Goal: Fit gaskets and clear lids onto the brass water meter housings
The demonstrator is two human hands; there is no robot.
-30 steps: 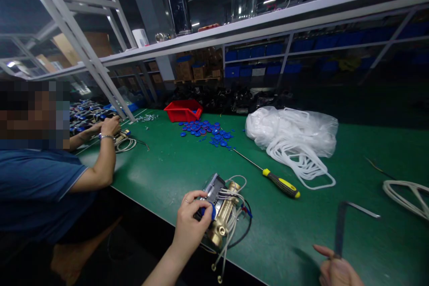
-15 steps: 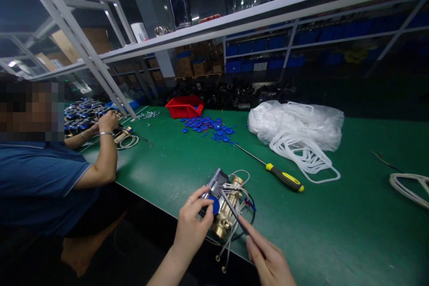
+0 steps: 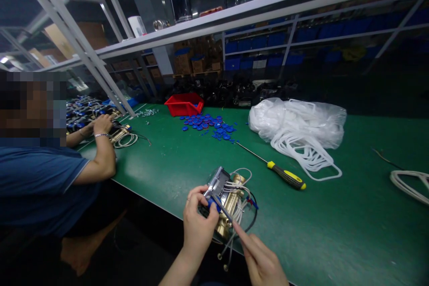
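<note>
A brass-bodied meter with a grey housing (image 3: 219, 182) lies at the table's front edge, with thin cables around its brass pipe (image 3: 231, 203). My left hand (image 3: 197, 219) is closed at the near end of the housing, its thumb and fingers on a blue round cap (image 3: 213, 204) that they partly cover. In my right hand (image 3: 259, 254) is a slim grey metal tool (image 3: 223, 211); its tip rests by the cap and housing. Whether the tip touches the cap, I cannot tell.
A yellow-black screwdriver (image 3: 286, 175) lies beyond the meter. Further back are loose blue caps (image 3: 223, 130), a red bin (image 3: 183, 105) and a plastic bag (image 3: 296, 120) with white rings (image 3: 306, 154). Coiled cable (image 3: 410, 187) lies right. A co-worker (image 3: 43, 178) works at left.
The blue cap has moved down against the housing under my left fingers. My right hand has shifted left, bringing the metal tool's tip over toward the cap.
</note>
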